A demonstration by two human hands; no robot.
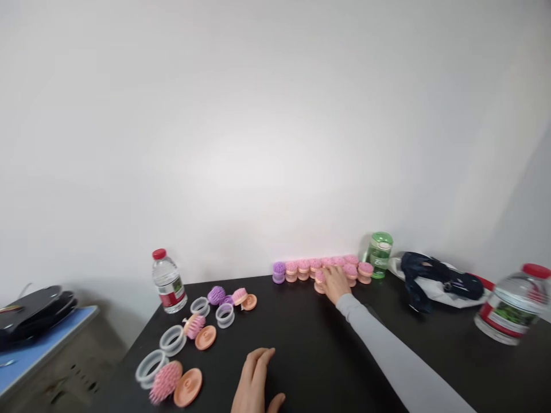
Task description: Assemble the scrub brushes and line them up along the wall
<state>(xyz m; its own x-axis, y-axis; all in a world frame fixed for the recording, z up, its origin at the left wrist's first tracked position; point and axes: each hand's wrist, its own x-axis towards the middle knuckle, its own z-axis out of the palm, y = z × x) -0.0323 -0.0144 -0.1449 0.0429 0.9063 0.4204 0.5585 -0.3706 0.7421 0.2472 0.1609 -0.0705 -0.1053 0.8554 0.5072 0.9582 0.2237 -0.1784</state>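
Note:
My right hand (338, 284) reaches to the back of the black table, fingers curled down over a pink scalp brush mostly hidden beneath them. Beside that hand, an assembled pink scalp brush (319, 282) stands bristles up, with further pink brushes (350, 275) on its other side. Behind runs a row of pink brushes (303, 269) along the wall, ending at the left in a purple brush (279, 272). My left hand (255, 381) hovers at the near middle of the table, holding nothing, its thumb apart from the fingers.
At left lie loose pink bristle heads (166, 381), clear rings (172, 341), orange discs (188, 388) and a purple bristle head (216, 295). A water bottle (169, 284) stands behind them. Rightward are a green bottle (379, 255), a dark cloth item (441, 278) and another water bottle (514, 307).

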